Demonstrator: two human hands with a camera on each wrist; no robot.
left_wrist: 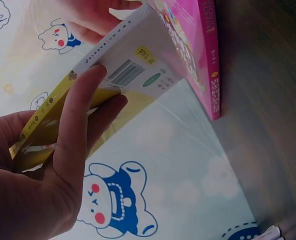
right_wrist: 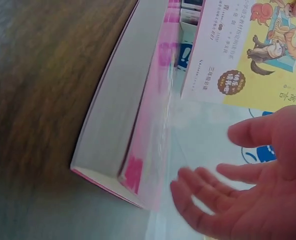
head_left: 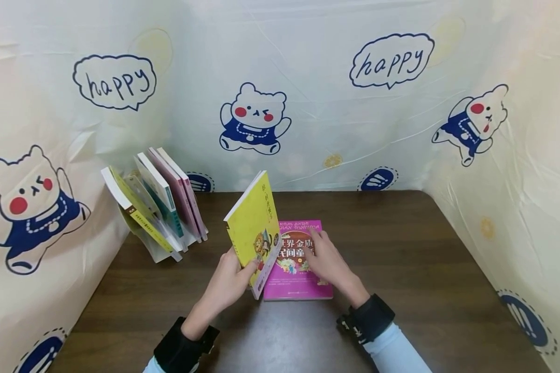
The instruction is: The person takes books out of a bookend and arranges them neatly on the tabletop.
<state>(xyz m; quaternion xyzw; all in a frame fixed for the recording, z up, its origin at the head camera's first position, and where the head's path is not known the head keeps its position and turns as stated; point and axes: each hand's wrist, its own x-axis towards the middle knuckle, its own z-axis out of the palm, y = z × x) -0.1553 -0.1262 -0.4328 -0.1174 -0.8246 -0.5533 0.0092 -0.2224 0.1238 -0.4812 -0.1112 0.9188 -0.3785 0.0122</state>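
A thin yellow book [head_left: 254, 228] with cartoon animals on its cover is held up and tilted by my left hand [head_left: 228, 280]. The thumb presses the front cover while the fingers lie across the barcoded back, as the left wrist view shows. Flat on the table beneath lies a pink book [head_left: 298, 285], its left side partly hidden by the yellow one. My right hand [head_left: 328, 259] hovers over the pink book's right side, fingers loosely spread. In the right wrist view nothing is between those fingers, and the pink book's page edges [right_wrist: 120, 85] show beside them.
Several books [head_left: 160, 202] stand leaning in a row at the table's back left, against the printed curtain. The brown wooden table [head_left: 401, 248] stretches out to the right. Curtain walls [head_left: 321, 129] with bear prints enclose its back and sides.
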